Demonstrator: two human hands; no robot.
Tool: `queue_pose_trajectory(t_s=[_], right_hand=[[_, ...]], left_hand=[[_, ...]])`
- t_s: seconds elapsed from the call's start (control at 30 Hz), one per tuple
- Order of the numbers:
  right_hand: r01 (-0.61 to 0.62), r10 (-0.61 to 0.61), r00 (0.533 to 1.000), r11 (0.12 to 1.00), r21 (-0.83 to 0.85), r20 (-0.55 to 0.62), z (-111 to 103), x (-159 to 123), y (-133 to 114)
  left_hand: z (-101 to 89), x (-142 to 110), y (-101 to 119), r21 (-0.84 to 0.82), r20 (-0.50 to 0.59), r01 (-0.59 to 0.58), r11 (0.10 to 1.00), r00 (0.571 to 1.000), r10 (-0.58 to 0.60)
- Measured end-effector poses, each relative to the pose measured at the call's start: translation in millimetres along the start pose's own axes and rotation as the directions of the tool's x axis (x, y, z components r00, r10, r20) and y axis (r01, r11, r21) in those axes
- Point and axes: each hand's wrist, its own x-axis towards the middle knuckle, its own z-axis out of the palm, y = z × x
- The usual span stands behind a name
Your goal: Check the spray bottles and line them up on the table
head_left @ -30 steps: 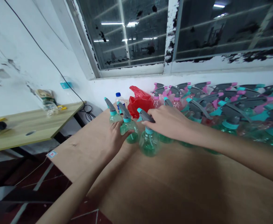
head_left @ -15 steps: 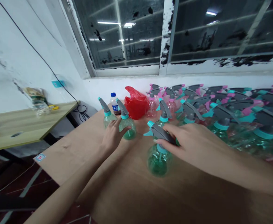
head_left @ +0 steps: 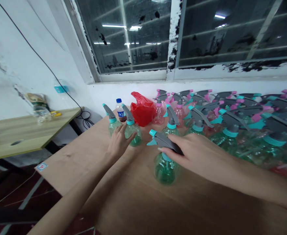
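My right hand (head_left: 194, 155) grips the grey and teal trigger head of a green spray bottle (head_left: 165, 168) that stands upright on the brown table (head_left: 138, 202). My left hand (head_left: 117, 143) rests with fingers spread against a second green spray bottle (head_left: 133, 133), and a third green spray bottle (head_left: 112, 122) stands just left of it. A large crowd of green and pink spray bottles (head_left: 231, 120) fills the table to the right, under the window.
A red plastic bag (head_left: 143, 111) and a small blue-capped drink bottle (head_left: 120, 111) sit near the wall behind the bottles. A lighter wooden desk (head_left: 23, 137) stands to the left with a cable (head_left: 84, 116) draped over its corner. The table's left edge drops to a dark floor.
My right hand pulled one green spray bottle out of the group and toward me, setting it apart on the table. My left hand stayed against the bottle at the left.
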Motion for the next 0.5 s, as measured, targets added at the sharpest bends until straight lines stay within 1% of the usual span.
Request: queue_pose_trajectory(t_s=[0.1,0.17,0.23,0.3,0.37,0.4,0.47,0.5], right_hand=[[-0.005,0.005,1.000,1.000,0.012,-0.008,0,-2,2],[-0.002,0.002,1.000,1.000,0.013,-0.014,0,-2,3],[0.001,0.000,1.000,1.000,0.005,-0.020,-1,-3,4],[0.000,-0.001,1.000,1.000,-0.014,-0.029,-2,-3,4],[0.004,-0.005,0.999,1.000,-0.021,-0.041,-4,-4,4],[0.004,-0.005,0.999,1.000,-0.022,-0.052,-5,-5,3],[-0.002,0.001,0.997,1.000,-0.024,-0.072,-7,-8,3],[-0.009,0.006,0.997,0.999,-0.032,-0.083,-8,-10,3]], left_hand=[[-0.1,-2,0,-0.026,-0.016,0.014,1.000,1.000,-0.015],[-5.0,-6,5,-0.044,-0.035,0.025,0.999,0.999,-0.027],[-13.7,-14,15,-0.069,-0.050,0.033,0.997,0.998,-0.037],[-24.1,-26,30,-0.110,-0.038,0.028,0.994,0.999,-0.032],[-33.2,-42,49,-0.168,0.038,-0.002,0.986,0.999,0.009],[-36.4,-52,59,-0.198,0.096,-0.015,0.980,0.995,0.035],[-39.1,-70,79,-0.253,0.201,-0.034,0.967,0.976,0.087],[-38.6,-79,89,-0.309,0.256,-0.027,0.951,0.960,0.110]])
